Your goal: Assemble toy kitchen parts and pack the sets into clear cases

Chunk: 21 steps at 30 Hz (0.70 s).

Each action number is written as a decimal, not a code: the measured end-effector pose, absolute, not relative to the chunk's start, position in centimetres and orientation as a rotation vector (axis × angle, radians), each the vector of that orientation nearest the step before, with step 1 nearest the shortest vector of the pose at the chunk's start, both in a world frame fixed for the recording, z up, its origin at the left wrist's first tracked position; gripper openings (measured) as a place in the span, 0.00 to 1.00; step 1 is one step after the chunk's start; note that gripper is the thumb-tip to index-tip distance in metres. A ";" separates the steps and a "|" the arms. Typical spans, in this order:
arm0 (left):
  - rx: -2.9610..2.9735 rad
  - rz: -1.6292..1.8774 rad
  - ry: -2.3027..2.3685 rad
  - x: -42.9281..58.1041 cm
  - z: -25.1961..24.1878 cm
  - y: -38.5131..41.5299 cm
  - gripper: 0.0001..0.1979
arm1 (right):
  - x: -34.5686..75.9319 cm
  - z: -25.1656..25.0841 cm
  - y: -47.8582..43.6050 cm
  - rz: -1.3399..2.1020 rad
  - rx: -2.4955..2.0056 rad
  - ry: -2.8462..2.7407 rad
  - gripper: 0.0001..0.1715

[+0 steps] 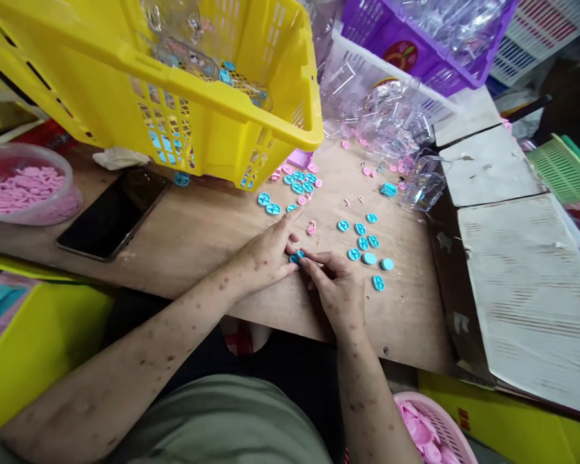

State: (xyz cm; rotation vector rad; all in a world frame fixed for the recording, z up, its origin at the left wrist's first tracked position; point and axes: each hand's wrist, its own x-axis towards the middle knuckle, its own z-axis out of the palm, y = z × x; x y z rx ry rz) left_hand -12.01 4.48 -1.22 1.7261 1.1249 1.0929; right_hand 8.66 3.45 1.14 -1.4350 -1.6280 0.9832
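Note:
Near the table's front edge, my left hand [270, 251] and my right hand [336, 277] meet at a small blue plastic disc [296, 256]. My right thumb and fingertips pinch its right side. Against its left side rests my left thumb, with the left index finger stretched forward over the wood and the other fingers curled. Whether a second part sits in the disc is too small to tell. Right of my hands lie several loose blue discs [360, 229], most with their spoked side up. Just ahead is a small pink plastic piece [312, 228].
A large yellow basket [198, 96] stands at the back left. A phone [113, 216] and a tub of pink parts [26, 183] lie left. Clear plastic pieces [391, 116] pile at the back. Cardboard [517, 270] borders the right side; a pink basket [435, 428] stands below.

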 end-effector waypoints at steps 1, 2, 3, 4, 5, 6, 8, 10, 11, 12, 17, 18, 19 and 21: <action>1.726 1.098 1.118 -12.0 -1.3 4.5 0.54 | 8.6 1.2 3.4 0.956 -1.440 -1.638 0.27; 1.727 1.103 1.113 -12.0 -1.3 4.5 0.54 | 8.6 1.2 3.4 0.932 -1.447 -1.650 0.27; 1.728 1.108 1.110 -12.0 -1.3 4.5 0.53 | 8.5 1.2 3.4 0.912 -1.457 -1.662 0.27; 1.730 1.109 1.110 -12.0 -1.3 4.5 0.53 | 8.5 1.2 3.4 0.899 -1.467 -1.672 0.27; 1.732 1.108 1.112 -12.0 -1.3 4.5 0.53 | 8.5 1.2 3.4 0.896 -1.476 -1.672 0.27; 1.735 1.104 1.114 -12.0 -1.3 4.5 0.53 | 8.5 1.2 3.4 0.899 -1.484 -1.667 0.27; 1.742 1.092 1.119 -12.0 -1.2 4.4 0.52 | 8.5 1.2 3.4 0.904 -1.493 -1.654 0.25; 1.754 1.089 1.126 -12.0 -1.2 4.3 0.52 | 8.5 1.1 3.3 0.882 -1.492 -1.671 0.22; 1.762 1.090 1.132 -12.1 -1.3 4.3 0.51 | 8.5 1.0 3.2 0.859 -1.479 -1.692 0.20; 1.770 1.095 1.142 -12.1 -1.3 4.4 0.51 | 8.5 0.9 3.2 0.836 -1.455 -1.722 0.19; 1.846 1.042 1.113 -13.0 -0.9 4.7 0.46 | 7.9 0.6 3.3 0.800 -1.374 -1.823 0.08; 1.849 1.026 1.088 -13.2 -0.8 4.5 0.44 | 7.8 0.9 3.1 0.817 -1.404 -1.812 0.06; 1.845 1.021 1.070 -13.4 -0.8 4.1 0.43 | 7.5 1.1 2.9 0.838 -1.436 -1.798 0.03; 1.791 1.072 1.114 -14.1 -1.3 3.5 0.39 | 7.1 1.4 2.3 0.870 -1.484 -1.788 0.01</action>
